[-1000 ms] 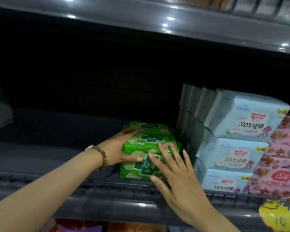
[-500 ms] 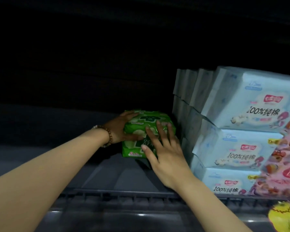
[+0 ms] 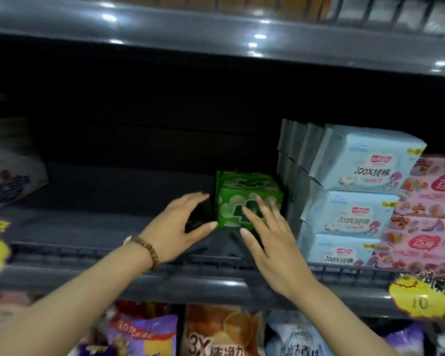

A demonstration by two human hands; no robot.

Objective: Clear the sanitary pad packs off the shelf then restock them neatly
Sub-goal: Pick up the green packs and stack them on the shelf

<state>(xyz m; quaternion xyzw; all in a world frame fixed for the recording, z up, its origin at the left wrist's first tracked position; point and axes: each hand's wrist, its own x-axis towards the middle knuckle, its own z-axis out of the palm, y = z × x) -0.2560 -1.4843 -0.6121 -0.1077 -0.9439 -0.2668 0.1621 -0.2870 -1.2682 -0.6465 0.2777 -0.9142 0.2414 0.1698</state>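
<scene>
- Left hand is open with fingers spread, beside the left end of the green pad packs; thumb tip at their lower front corner; bead bracelet on the wrist
- Right hand is relaxed too, straight fingers across the packs' front face; grasping nothing
- Green pad packs sit stacked, set back on the dark shelf, just beside a tall stack of blue packs; pink packs beyond those
- White pack far left, well apart; low rail along the shelf front, both forearms reaching over it; yellow price tag lower right
</scene>
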